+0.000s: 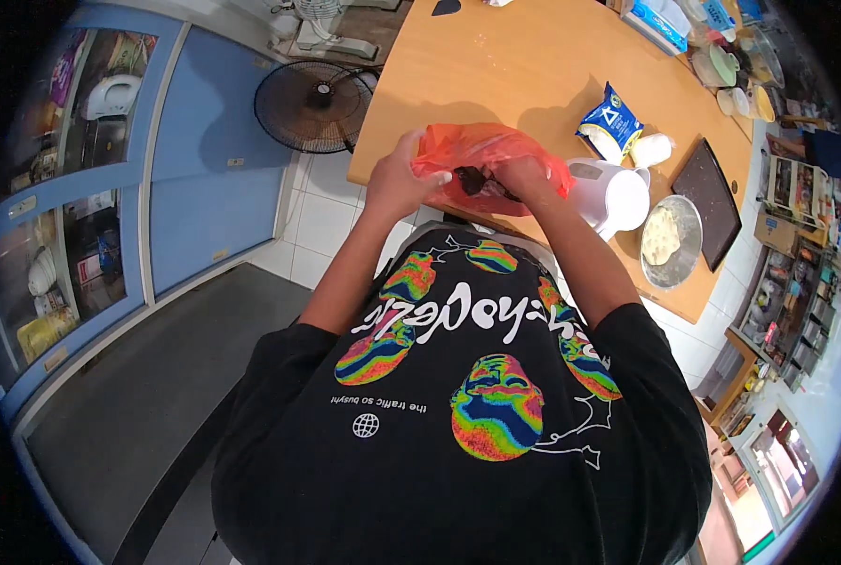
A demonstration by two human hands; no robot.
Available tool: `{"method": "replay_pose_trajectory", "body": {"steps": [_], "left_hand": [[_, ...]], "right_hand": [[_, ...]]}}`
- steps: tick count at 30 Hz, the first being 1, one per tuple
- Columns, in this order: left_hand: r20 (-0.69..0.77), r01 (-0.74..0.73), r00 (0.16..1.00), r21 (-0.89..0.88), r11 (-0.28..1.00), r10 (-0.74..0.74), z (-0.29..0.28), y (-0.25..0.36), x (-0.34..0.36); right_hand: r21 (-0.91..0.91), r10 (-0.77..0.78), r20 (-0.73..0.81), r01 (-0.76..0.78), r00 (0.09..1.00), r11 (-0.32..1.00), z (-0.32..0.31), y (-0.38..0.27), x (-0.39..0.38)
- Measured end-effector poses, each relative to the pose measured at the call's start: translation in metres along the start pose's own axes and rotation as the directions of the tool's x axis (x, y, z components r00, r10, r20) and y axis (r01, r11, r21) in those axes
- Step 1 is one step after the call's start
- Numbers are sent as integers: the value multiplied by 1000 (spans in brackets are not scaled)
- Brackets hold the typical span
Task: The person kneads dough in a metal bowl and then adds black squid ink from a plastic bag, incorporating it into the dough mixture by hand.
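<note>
A red plastic bag (481,141) stands with its mouth spread at the table's near edge. My left hand (399,181) grips the left side of its rim, thumb on the inner side. Reaching in from the right, my right hand (524,177) is partly inside the bag, and its fingers are hidden there. Something dark brown (469,179) shows in the bag's mouth; its kind is unclear. Close to my right forearm stands a white plastic jug (599,184). A metal bowl (693,247) with pale dough (661,235) in it is farther right.
On the wooden table (496,56) are an open blue packet (612,121), a small white container (653,149) and a dark baking tray (707,200). A black fan (312,108) stands by the table's left edge. Blue cabinets (215,118) line the left.
</note>
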State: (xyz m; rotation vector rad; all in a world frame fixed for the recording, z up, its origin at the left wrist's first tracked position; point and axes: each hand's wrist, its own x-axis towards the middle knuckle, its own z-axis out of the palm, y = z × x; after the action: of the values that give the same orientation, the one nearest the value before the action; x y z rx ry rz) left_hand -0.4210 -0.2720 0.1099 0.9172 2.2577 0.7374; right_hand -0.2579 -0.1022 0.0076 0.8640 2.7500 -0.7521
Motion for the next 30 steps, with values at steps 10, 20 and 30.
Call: {"method": "replay_pose_trajectory", "body": {"steps": [10,20,30], "left_hand": [[149,18,988,-402,915,46,100,-128,87],[107,177,979,-53,983,-171,101,-115,65],[-67,13,998,-42,999,-16,109,-135,50]], "right_hand": [[644,-106,-42,108,994,758,14,-24,13],[547,-156,76,90,985,832,-55,-33,4],[862,190,69,-154,979,484,-100,-53,-14]]}}
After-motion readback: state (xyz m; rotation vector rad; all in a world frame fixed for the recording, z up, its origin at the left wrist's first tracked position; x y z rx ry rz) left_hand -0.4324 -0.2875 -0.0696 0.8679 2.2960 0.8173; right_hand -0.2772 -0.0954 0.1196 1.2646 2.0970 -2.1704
